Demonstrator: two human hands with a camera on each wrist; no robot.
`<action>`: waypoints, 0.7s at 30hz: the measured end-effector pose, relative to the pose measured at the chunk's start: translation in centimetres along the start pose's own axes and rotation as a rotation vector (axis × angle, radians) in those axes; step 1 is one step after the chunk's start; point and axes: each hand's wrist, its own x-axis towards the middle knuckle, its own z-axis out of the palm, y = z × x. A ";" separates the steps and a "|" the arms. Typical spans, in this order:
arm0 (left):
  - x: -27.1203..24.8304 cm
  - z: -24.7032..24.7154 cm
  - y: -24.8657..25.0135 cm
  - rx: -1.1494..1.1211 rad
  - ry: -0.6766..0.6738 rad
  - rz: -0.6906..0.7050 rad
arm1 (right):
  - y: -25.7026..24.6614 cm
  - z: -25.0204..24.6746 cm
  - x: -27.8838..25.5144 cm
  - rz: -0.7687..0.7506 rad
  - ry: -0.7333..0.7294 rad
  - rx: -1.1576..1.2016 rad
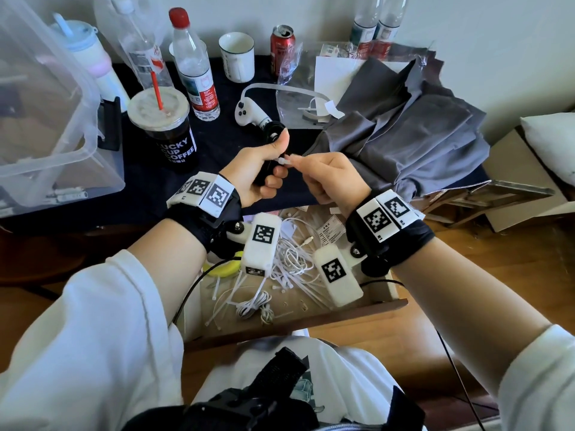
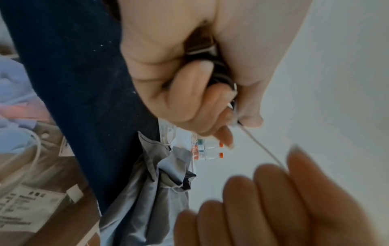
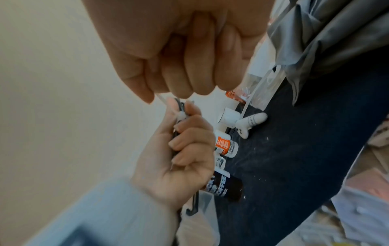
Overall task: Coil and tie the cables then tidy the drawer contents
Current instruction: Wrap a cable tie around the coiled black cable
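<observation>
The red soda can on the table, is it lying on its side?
No, the red soda can stands upright at the back of the table, beside a white mug.

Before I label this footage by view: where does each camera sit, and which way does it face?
Head: worn on the head, facing forward and down at the left hand, right hand, both forearms, the open drawer.
Left wrist: looks along the left hand gripping the black cable coil; right fingers show.
Right wrist: looks along the right hand pinching the white cable tie; left hand shows.
Shared: both wrist views show the tie, both hands, and the grey cloth.
</observation>
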 end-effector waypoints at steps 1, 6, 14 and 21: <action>0.0 0.0 -0.1 -0.002 0.007 -0.005 | 0.3 -0.4 0.2 -0.016 0.012 -0.041; -0.1 0.4 -0.6 0.050 0.046 -0.002 | 3.0 -2.1 1.4 -0.042 0.064 -0.590; 0.2 1.5 -1.6 0.267 0.105 0.096 | 3.2 -1.8 2.2 0.005 0.094 -1.130; 0.0 1.7 -1.5 0.314 0.080 0.139 | 3.5 -2.5 2.4 0.069 0.084 -1.280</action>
